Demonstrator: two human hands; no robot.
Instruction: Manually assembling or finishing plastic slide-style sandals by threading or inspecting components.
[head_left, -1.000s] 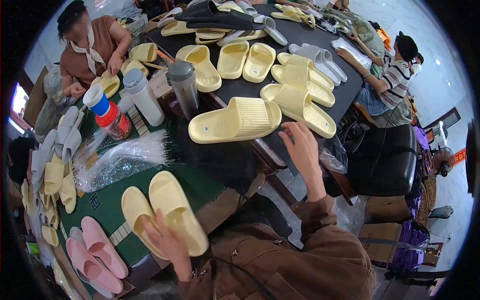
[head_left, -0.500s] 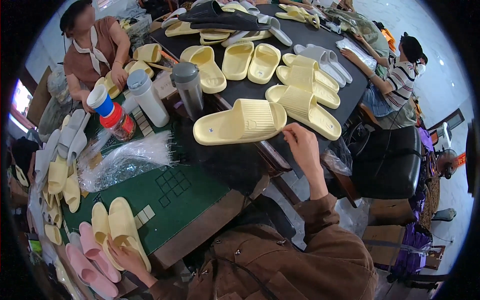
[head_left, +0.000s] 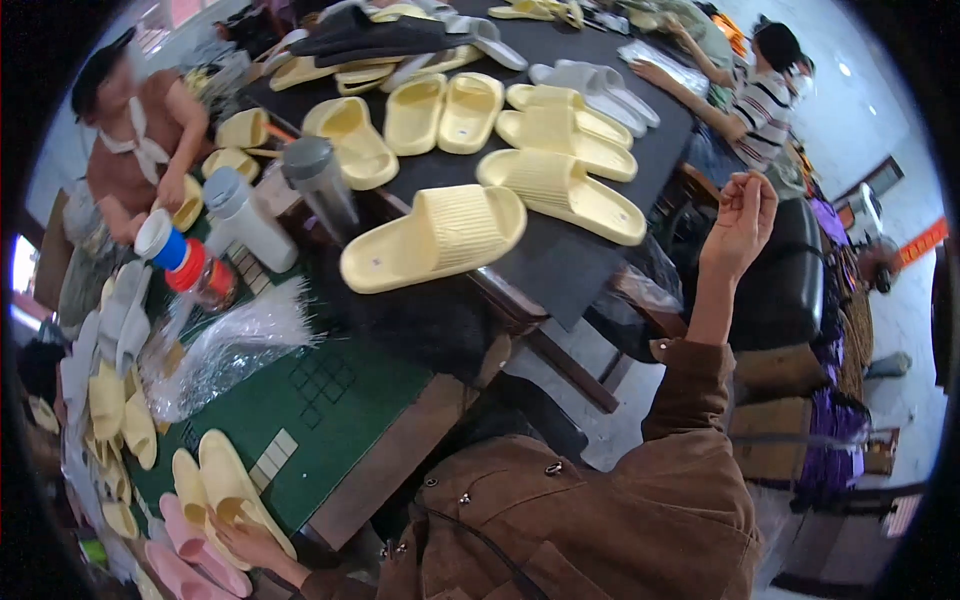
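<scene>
My left hand (head_left: 252, 542) rests at the lower left on the strap of a pale yellow slide sandal (head_left: 228, 478), its fingers stretched over the top. A second yellow slide (head_left: 189, 487) lies against it, with a pink slide (head_left: 190, 525) close by. Raised on the right, my right hand (head_left: 742, 225) is away from the table, fingertips pinched together. Whatever they may hold is too small to see. A larger yellow slide (head_left: 432, 238) with a ribbed strap lies across the black table's near corner, untouched by either hand.
A bundle of clear plastic strands (head_left: 235, 350) lies on the green table (head_left: 370, 400). Behind it stand a red-lidded jar (head_left: 205, 275), a white bottle (head_left: 250, 215) and a steel flask (head_left: 320, 185). More slides cover the black table (head_left: 410, 185). Two people sit across.
My right hand has moved up and right, away from the large yellow slide's toe, fingers still pinched. My left hand stays on its slide. The whole view has shifted slightly.
</scene>
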